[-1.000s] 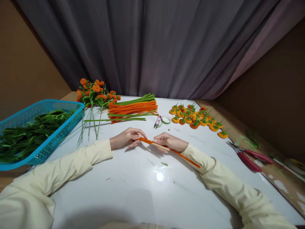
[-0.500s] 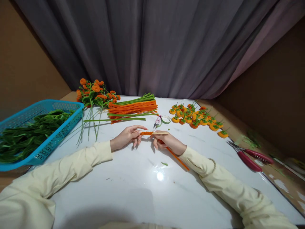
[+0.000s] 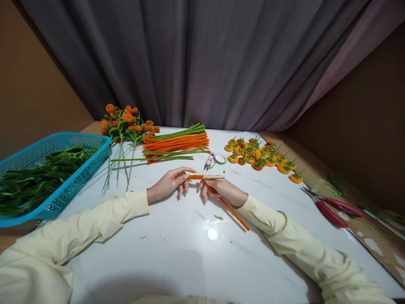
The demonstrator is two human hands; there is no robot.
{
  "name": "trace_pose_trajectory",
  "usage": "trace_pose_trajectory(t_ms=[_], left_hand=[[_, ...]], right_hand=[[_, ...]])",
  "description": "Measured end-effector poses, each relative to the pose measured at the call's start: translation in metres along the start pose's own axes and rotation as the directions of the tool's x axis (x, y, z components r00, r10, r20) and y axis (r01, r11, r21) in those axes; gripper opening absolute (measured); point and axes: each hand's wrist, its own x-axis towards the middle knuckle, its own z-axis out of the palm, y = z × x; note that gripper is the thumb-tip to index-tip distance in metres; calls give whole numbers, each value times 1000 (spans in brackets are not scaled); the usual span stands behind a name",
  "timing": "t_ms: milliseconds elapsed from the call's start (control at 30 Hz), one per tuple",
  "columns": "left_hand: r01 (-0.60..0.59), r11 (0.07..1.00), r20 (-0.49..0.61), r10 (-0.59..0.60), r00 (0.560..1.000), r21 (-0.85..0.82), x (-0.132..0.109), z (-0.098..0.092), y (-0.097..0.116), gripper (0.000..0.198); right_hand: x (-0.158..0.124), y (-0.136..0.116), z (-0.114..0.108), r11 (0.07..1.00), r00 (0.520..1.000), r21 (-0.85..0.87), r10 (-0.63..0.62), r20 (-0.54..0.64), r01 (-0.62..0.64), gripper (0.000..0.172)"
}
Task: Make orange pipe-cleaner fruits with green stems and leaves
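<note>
An orange pipe cleaner point(image 3: 196, 177) is wound in a tight coil around a thin wooden stick point(image 3: 215, 177). At the coil's left end, my left hand point(image 3: 172, 182) pinches it between thumb and fingers. My right hand point(image 3: 223, 190) is closed at the coil's right end, with the bare stick lying along its top. Below that hand the pipe cleaner's loose tail point(image 3: 234, 214) slants down to the right. Just beyond my hands lie pink-handled snips point(image 3: 209, 161) and a roll of green tape point(image 3: 220, 158).
Orange and green pipe cleaners point(image 3: 177, 141) lie stacked behind my hands. A blue basket point(image 3: 74, 181) of green leaves stands left, near orange flowers on stems point(image 3: 128, 118). Yellow-orange flower heads point(image 3: 257, 155) spread at back right; red-handled pliers point(image 3: 332, 211) lie at the right edge.
The pipe cleaner's loose tail has swung slightly down and left. My right fingers have shifted a little around the stick; my left hand has hardly moved.
</note>
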Motion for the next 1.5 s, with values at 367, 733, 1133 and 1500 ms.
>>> trace_pose_trajectory(t_ms=[367, 733, 1133, 1500], left_hand=[[-62, 943, -167, 123, 978, 328, -4, 6, -1, 38], [-183, 653, -95, 367, 925, 735, -4, 1, 1, 27], [-219, 763, 176, 139, 974, 608, -2, -8, 5, 28], [4, 929, 238, -99, 966, 369, -1, -7, 10, 36]], right_hand=[[0, -4, 2, 1000, 999, 7, 9, 41, -9, 33], [-2, -11, 0, 995, 979, -62, 94, 180, -84, 33], [-10, -25, -16, 944, 885, -274, 282, 371, -186, 36], [-6, -18, -22, 957, 874, -287, 165, 456, -31, 45]])
